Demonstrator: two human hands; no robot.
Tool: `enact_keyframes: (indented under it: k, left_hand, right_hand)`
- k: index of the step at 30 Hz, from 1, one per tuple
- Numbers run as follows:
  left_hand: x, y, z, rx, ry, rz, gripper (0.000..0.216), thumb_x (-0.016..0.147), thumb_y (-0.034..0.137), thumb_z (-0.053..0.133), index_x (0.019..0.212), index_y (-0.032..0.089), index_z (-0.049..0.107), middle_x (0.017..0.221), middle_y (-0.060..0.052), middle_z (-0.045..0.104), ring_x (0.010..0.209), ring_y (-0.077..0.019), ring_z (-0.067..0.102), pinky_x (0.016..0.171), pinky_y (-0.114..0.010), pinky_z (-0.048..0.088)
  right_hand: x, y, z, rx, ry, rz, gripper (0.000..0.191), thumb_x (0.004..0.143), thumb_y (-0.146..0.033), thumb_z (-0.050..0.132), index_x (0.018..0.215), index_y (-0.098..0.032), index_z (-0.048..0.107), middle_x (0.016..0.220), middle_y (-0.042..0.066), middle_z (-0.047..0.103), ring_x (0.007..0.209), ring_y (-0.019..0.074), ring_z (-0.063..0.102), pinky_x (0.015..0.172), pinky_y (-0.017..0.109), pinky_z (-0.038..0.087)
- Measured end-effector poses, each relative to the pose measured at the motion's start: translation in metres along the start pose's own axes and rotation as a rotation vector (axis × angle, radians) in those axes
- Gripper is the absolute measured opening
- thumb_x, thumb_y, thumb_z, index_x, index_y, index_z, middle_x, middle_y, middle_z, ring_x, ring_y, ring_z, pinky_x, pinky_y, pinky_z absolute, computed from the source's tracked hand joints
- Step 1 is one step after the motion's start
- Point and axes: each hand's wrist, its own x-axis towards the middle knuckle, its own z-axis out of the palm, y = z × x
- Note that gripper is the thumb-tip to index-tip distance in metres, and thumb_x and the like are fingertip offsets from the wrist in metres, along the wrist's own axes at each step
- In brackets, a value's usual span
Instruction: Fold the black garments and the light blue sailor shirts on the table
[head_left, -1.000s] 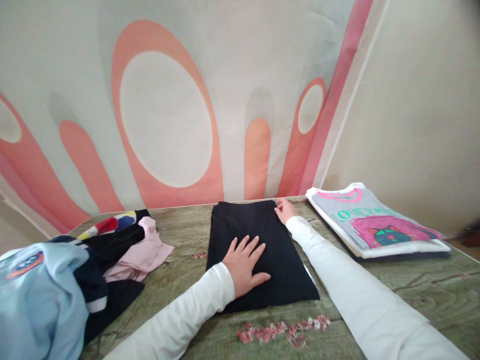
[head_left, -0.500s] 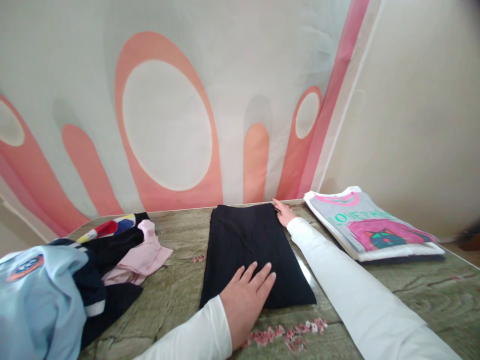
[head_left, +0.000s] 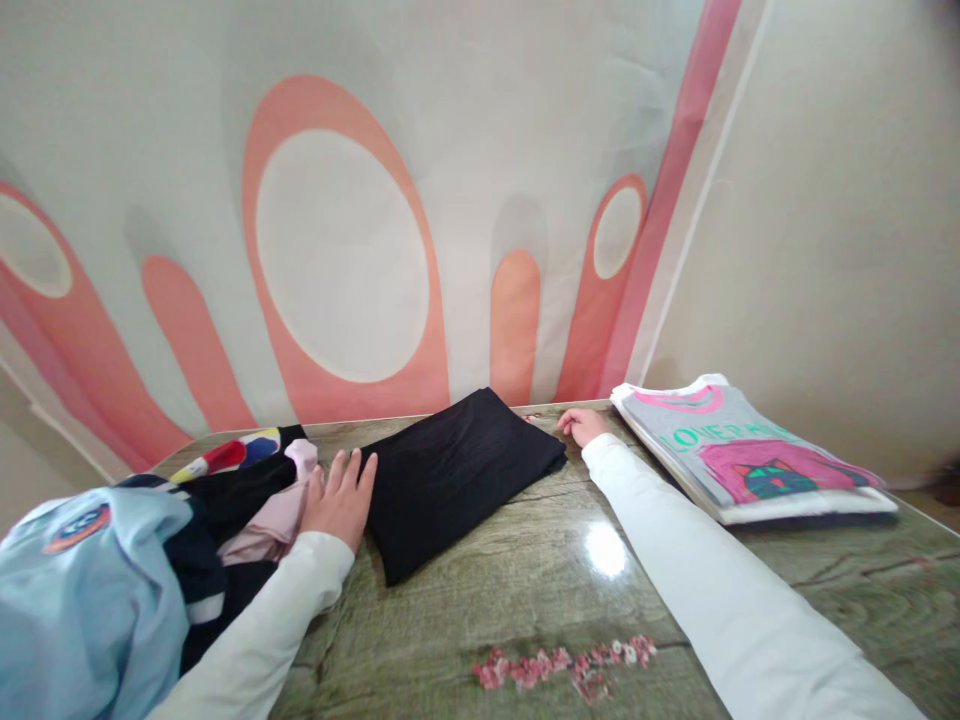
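On the surface (head_left: 525,560), our flat, released left hand (head_left: 341,500) touches the black cloth (head_left: 457,470), likely soft, light, best gripped along its fold; right hand (head_left: 581,425) curled, grasp unclear.

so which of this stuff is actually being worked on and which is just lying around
In hand: folded black garment, left hand at its left edge, right hand by its right corner.
Lying about: stack of folded T-shirts, heap of unfolded clothes.

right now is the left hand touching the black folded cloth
Touching. In the head view the left hand lays its forefinger against the black folded cloth, no table showing between.
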Motion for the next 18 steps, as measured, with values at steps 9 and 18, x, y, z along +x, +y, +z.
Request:
enact_keyframes:
  k: [9,18]
  left_hand:
    - [-0.061,0.049,-0.019,-0.341,0.058,0.098,0.058,0.082,0.045,0.041,0.13,0.013,0.032,0.138,-0.014,0.029,0.126,-0.0304,0.026,0.096,-0.046,0.033]
    - [-0.081,0.021,-0.012,-0.596,0.136,0.008,0.039,0.078,0.027,0.047,0.116,0.017,0.041,0.108,-0.009,0.045,0.079,-0.0165,0.055,0.078,-0.034,0.047]
  right_hand:
    - [-0.028,-0.01,-0.004,0.227,-0.19,-0.067,0.032,0.06,-0.006,0.042,0.082,-0.017,0.062,0.079,0.003,0.066,0.078,0.0148,0.061,0.074,0.027,0.046]
    - [-0.057,-0.015,-0.011,0.127,-0.165,-0.094,0.024,0.058,-0.017,0.057,0.082,-0.016,0.056,0.079,0.001,0.062,0.076,0.0162,0.058,0.077,0.032,0.044]
